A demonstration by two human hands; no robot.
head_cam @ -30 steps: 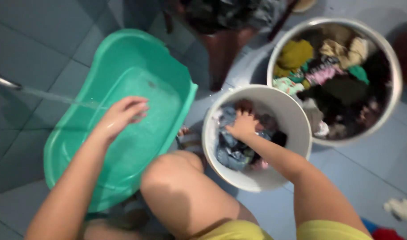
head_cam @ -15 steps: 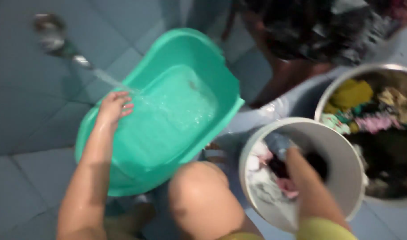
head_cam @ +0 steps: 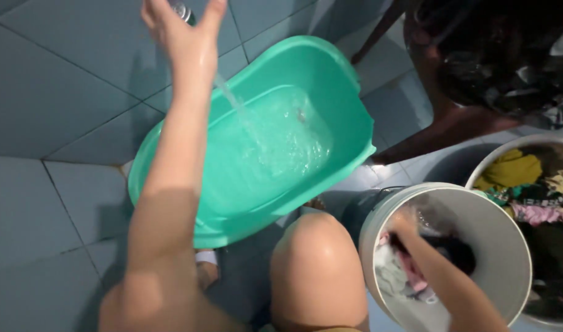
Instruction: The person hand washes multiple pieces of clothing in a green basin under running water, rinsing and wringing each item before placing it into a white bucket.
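Our left hand [head_cam: 184, 27] is up at the metal tap [head_cam: 182, 10] on the tiled wall, fingers spread and curled round the fitting w/o clamping it, so far as we can see; the tap itself is mostly hidden behind the palm. A stream of water [head_cam: 235, 101] falls from there into the green plastic basin [head_cam: 170, 160], which sits tilted on the blue floor tiles [head_cam: 47, 209] and is partly filled, surface rippling.

Our right hand [head_cam: 404, 224] is down inside the white bucket [head_cam: 515, 270], just beside our knee [head_cam: 318, 258], among wet clothes [head_cam: 398, 276]. It's blurred, so we can't tell if the fingers are closed on a garment or just resting on the pile.

Judgement on doing this bit well: we'd turn the tap w/ thumb and two fingers rather than the whole palm, wrist is wet and may slip. Keep an eye on the basin's low rim nearest the knee; w/ that tilt it'd spill there first. Lift one piece at a time from the bucket.

A second, bigger pail of mixed laundry [head_cam: 527, 184] stands just behind the white one, and a dark wooden stool [head_cam: 453, 117] w/ more clothes is beyond.
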